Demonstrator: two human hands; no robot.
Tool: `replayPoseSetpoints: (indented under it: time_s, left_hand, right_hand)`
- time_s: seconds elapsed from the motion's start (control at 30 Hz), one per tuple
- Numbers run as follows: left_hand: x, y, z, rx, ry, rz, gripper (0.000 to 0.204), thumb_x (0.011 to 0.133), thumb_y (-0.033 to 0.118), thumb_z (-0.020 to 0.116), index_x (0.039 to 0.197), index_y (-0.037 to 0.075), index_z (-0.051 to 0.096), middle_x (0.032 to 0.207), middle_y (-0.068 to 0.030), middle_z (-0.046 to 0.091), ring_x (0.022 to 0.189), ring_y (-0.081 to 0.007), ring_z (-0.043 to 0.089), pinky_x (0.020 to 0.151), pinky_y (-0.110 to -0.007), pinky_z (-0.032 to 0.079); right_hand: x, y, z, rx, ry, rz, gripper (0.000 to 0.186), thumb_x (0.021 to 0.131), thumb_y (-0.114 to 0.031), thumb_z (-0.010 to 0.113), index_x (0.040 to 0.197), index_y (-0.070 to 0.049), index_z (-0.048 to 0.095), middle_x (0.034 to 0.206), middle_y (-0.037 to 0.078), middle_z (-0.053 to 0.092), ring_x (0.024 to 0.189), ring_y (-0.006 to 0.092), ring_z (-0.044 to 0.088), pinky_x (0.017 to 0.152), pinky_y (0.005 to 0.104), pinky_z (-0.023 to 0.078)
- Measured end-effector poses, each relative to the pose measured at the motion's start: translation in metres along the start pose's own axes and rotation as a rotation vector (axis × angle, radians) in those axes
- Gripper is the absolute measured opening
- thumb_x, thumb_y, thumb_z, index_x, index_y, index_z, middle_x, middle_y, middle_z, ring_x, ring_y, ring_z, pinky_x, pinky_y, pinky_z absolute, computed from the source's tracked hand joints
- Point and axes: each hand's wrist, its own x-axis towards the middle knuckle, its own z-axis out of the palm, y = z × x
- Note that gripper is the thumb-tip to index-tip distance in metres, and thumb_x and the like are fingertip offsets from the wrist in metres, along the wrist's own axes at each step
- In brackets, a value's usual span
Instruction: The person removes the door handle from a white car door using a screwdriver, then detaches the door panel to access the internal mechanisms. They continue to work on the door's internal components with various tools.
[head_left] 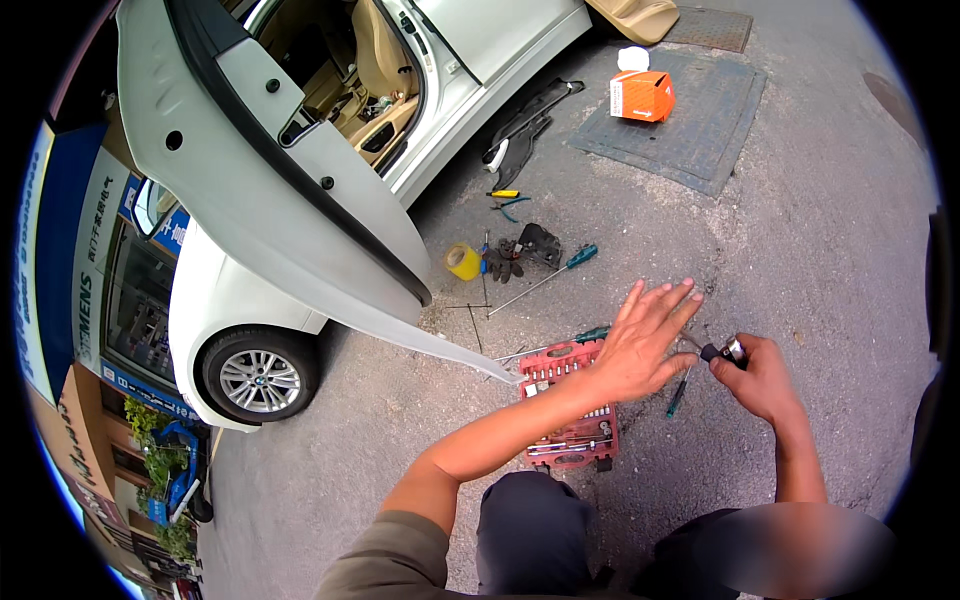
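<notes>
My left hand [645, 345] is stretched out with its fingers apart, above the right side of a red socket set case [572, 458]. Nothing shows in its grasp. The opened case lies on the ground in front of my knees, with rows of sockets and small bits in it; my left forearm hides part of it. To the right, my right hand [757, 378] is closed around a ratchet wrench [712, 353] with a black grip and a shiny metal part. Below and between the hands lies a green-handled screwdriver [678, 398].
An open white car door [230, 190] hangs at the left, its lower tip reaching the case. Beyond lie a long green-handled screwdriver [582, 256], a yellow tape roll [462, 261], gloves [503, 264] and blue-handled pliers [512, 208]. An orange box [643, 97] stands on a metal cover [700, 150].
</notes>
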Motion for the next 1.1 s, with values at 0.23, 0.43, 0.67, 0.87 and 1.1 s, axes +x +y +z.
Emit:
replayPoseSetpoints:
  time_s: [0.23,0.43,0.67,0.87,1.1]
  left_hand:
    - [0.004,0.006,-0.018,-0.19,-0.48,-0.024,0.047,0.092,0.026,0.061,0.132,0.005,0.051,0.12,-0.0191,0.062,0.109,-0.0406,0.058,0.09,-0.049,0.047]
    - [0.009,-0.005,-0.047,-0.262,-0.342,-0.09,0.039,0.095,0.03,0.058,0.125,0.006,0.057,0.111,-0.0181,0.065,0.099,-0.04,0.063,0.079,-0.047,0.049]
    - [0.01,0.006,-0.093,-0.292,-0.31,-0.133,0.037,0.099,0.038,0.052,0.114,0.006,0.063,0.098,-0.0153,0.064,0.087,-0.0363,0.063,0.073,-0.044,0.048]
    - [-0.013,0.008,-0.134,-0.447,-0.327,-0.198,0.042,0.102,0.041,0.047,0.111,0.003,0.063,0.088,-0.0122,0.061,0.08,-0.0346,0.061,0.068,-0.043,0.047]
    - [-0.031,0.039,-0.169,-0.591,-0.098,-0.326,0.043,0.105,0.042,0.044,0.106,0.002,0.061,0.082,-0.0095,0.058,0.075,-0.0231,0.057,0.071,-0.037,0.045]
  right_hand:
    - [-0.006,-0.005,-0.007,0.677,0.127,0.116,0.032,0.098,-0.036,0.058,0.093,-0.006,0.069,0.064,-0.001,0.055,0.054,0.0067,0.044,0.049,0.0241,0.032]
    - [-0.005,-0.027,-0.008,0.728,0.009,-0.071,0.033,0.1,-0.041,0.057,0.1,-0.009,0.063,0.069,-0.004,0.055,0.059,0.0031,0.042,0.051,0.0194,0.031]
    - [0.008,-0.071,-0.016,0.658,-0.116,-0.095,0.036,0.097,-0.037,0.064,0.111,-0.004,0.071,0.072,0.0,0.063,0.062,0.0047,0.05,0.055,0.0197,0.038]
    - [0.01,-0.118,-0.023,0.785,-0.41,-0.068,0.039,0.099,-0.035,0.061,0.112,0.0,0.07,0.072,0.003,0.065,0.059,0.0056,0.051,0.053,0.02,0.039]
    - [0.009,-0.161,-0.021,0.904,-0.586,-0.154,0.045,0.098,-0.036,0.062,0.116,0.005,0.067,0.078,0.011,0.069,0.055,0.008,0.054,0.051,0.022,0.041]
